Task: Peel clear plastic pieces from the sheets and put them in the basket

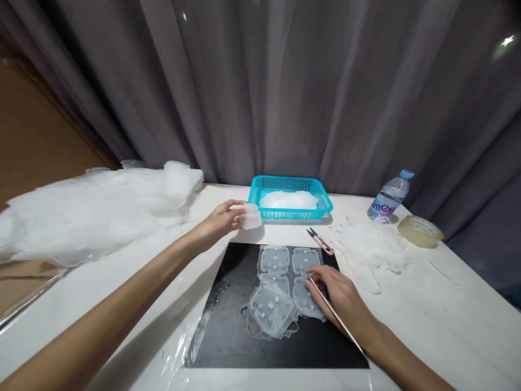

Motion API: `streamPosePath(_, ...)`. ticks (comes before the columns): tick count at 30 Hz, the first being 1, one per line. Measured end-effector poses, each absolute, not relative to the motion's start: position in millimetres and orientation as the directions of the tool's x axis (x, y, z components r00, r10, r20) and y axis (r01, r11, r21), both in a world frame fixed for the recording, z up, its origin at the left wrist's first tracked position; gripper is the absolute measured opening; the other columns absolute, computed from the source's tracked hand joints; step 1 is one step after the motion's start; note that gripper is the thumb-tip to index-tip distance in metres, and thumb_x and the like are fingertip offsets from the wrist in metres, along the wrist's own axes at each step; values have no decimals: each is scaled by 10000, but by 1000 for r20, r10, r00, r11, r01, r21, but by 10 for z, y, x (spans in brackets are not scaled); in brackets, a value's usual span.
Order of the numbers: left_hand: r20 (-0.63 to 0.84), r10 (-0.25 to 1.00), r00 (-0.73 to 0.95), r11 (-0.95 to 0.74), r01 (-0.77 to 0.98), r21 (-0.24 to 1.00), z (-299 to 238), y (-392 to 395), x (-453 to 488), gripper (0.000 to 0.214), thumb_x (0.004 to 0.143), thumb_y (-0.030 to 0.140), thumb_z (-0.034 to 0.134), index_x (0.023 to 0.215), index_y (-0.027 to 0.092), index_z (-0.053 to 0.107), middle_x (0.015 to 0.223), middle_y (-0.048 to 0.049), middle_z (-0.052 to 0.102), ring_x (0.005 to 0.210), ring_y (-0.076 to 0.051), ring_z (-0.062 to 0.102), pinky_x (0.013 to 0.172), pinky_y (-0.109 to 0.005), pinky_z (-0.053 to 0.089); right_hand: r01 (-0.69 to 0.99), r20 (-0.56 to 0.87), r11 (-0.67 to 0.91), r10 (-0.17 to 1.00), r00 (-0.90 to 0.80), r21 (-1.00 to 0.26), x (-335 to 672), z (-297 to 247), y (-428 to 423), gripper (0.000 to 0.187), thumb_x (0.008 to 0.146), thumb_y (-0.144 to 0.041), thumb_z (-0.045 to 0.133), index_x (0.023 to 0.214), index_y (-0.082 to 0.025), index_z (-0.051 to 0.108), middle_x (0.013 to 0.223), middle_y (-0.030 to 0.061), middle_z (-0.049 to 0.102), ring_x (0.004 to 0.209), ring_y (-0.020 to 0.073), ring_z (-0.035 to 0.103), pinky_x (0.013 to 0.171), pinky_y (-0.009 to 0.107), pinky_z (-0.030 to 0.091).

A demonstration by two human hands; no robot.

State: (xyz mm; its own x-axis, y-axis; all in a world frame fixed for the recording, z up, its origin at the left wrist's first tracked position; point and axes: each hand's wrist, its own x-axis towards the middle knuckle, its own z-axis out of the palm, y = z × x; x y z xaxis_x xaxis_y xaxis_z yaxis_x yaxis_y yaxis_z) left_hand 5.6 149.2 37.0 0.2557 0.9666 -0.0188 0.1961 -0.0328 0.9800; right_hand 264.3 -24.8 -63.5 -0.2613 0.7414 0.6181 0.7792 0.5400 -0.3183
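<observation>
My left hand (223,219) is stretched out toward the turquoise basket (323,203), its fingers pinched on a small translucent white pad piece (250,216) just in front of the basket's left end. My right hand (340,296) rests on the sheet of clear silicone pads (277,296) that lies on a black mat (232,320). It grips a thin metal rod (336,315) whose tip touches the pads. The basket holds a heap of similar white pieces (288,199).
A big pile of translucent white sheets (97,209) covers the table's left side. Small pink snips (321,241) lie behind the mat. Loose clear scraps (366,250), a water bottle (389,197) and a tape roll (420,230) sit at the right. Grey curtains hang behind.
</observation>
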Motion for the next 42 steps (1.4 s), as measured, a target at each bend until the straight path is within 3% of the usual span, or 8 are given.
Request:
streamPosePath(9, 210, 925, 318, -341, 448, 826, 406, 1929, 469, 293, 877, 306, 642, 1136, 169, 629, 818, -39, 688, 760, -221, 650, 702, -309, 538, 770, 618, 555, 736, -277, -316, 2628, -635, -242, 147, 1045, -173, 518, 1188, -190, 545, 820, 33, 664, 698, 192, 661, 657, 310, 550)
streamPosePath(13, 271, 888, 371, -441, 522, 730, 448, 2089, 598, 523, 975, 388, 535, 1437, 149, 478, 1170, -157, 716, 1133, -344, 669, 969, -454, 511, 771, 628, 558, 727, -276, -307, 2627, -627, -230, 133, 1053, -190, 509, 1178, -192, 552, 816, 34, 672, 699, 195, 670, 654, 313, 552)
streamPosePath(19, 260, 785, 562, -587, 544, 600, 245, 1806, 714, 717, 871, 493, 730, 1460, 163, 487, 1671, -237, 322, 1565, -485, 189, 1237, -672, 134, 763, 620, 584, 715, -322, -277, 2637, -586, -223, 130, 1059, -155, 495, 1163, -197, 560, 947, 64, 742, 798, 206, 720, 730, 325, 565)
streamPosePath(23, 252, 722, 644, -658, 527, 538, 116, 903, 426, 455, 1042, 479, 491, 1419, 225, 508, 1515, -150, 522, 1428, -336, 470, 1210, -533, 342, 735, 622, 605, 711, -328, -305, 2640, -553, -259, 104, 1048, -151, 527, 1132, -195, 572, 930, 60, 736, 786, 205, 707, 735, 324, 553)
streamPosePath(27, 118, 742, 660, -607, 586, 537, -124, 110, 98, 421, 990, 505, 598, 1363, 314, 560, 1388, -92, 594, 1289, -338, 584, 1112, -494, 472, 685, 613, 621, 725, -315, -382, 2626, -499, -321, 105, 1035, -126, 541, 1097, -200, 583, 888, 45, 710, 765, 189, 675, 717, 307, 537)
streamPosePath(33, -49, 905, 422, -201, 527, 826, -366, -117, -23, 617, 942, 444, 672, 1486, 352, 396, 1439, -112, 495, 1265, -326, 583, 1050, -470, 508, 705, 576, 647, 706, -411, -291, 2601, -515, -371, 111, 1023, -98, 542, 1069, -182, 599, 836, 36, 682, 750, 187, 642, 711, 323, 504)
streamPosePath(38, -531, 504, 681, 444, 322, 836, 99, -101, -84, 704, 875, 444, 790, 1480, 364, 441, 1362, -68, 620, 1193, -290, 634, 981, -390, 515, 733, 650, 650, 649, -395, -203, 2625, -467, -392, 142, 994, -71, 582, 1100, -163, 602, 832, 43, 692, 721, 183, 619, 678, 324, 478)
streamPosePath(42, -599, 495, 629, 509, 349, 787, 157, -229, -282, 617, 877, 484, 783, 1426, 309, 559, 1360, -68, 642, 1127, -271, 657, 923, -346, 520, 758, 673, 625, 644, -364, -188, 2682, -418, -379, 146, 986, -73, 599, 1101, -161, 617, 841, 51, 698, 716, 184, 616, 681, 329, 475)
